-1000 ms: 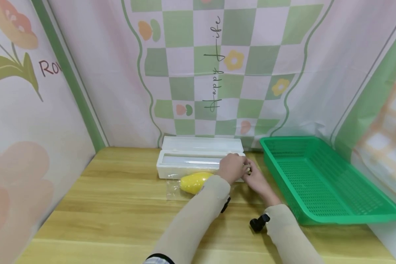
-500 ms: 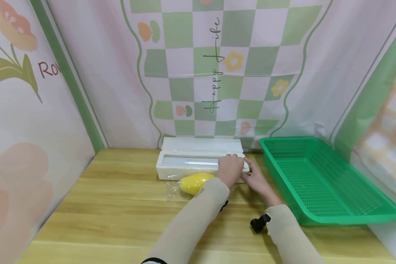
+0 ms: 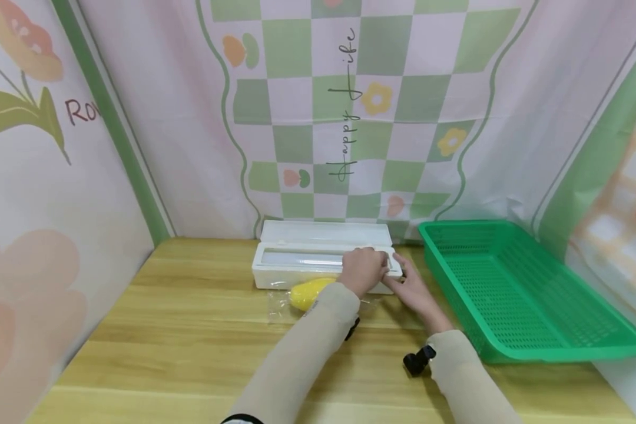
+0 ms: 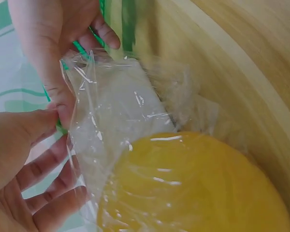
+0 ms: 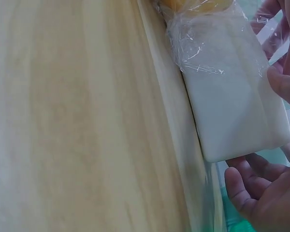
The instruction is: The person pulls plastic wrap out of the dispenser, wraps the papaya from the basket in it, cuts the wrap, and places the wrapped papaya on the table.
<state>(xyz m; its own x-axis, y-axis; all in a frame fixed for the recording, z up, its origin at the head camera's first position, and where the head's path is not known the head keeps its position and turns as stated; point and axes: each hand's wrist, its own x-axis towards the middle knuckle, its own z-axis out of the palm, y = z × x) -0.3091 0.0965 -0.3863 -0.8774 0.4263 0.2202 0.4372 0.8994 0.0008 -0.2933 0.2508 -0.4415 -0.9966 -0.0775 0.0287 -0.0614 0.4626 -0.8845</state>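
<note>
A long white cling film box [image 3: 281, 277] stands at the table's back, its lid [image 3: 325, 232] raised and a film roll [image 3: 297, 259] inside. In front lies a smooth yellow rounded thing [image 3: 307, 294], covered by clear cling film [image 4: 101, 116]; its kind is unclear. My left hand [image 3: 361, 270] bends its fingers over the box's front top edge near the right end; what its fingertips pinch there is hidden. My right hand [image 3: 410, 288] grips the box's right end, fingers [image 5: 246, 193] under the white end and thumb [image 4: 60, 92] by the top edge.
A green plastic basket [image 3: 450, 294] stands just right of the box and the right hand. The wooden table [image 3: 191, 353] runs up to a printed curtain [image 3: 286, 141] behind the box. Another printed cloth [image 3: 58, 235] hangs at the left.
My left hand has moved leftward along the box's top edge, away from the right hand. The right hand stays at the box's right end; the box and yellow thing have barely moved.
</note>
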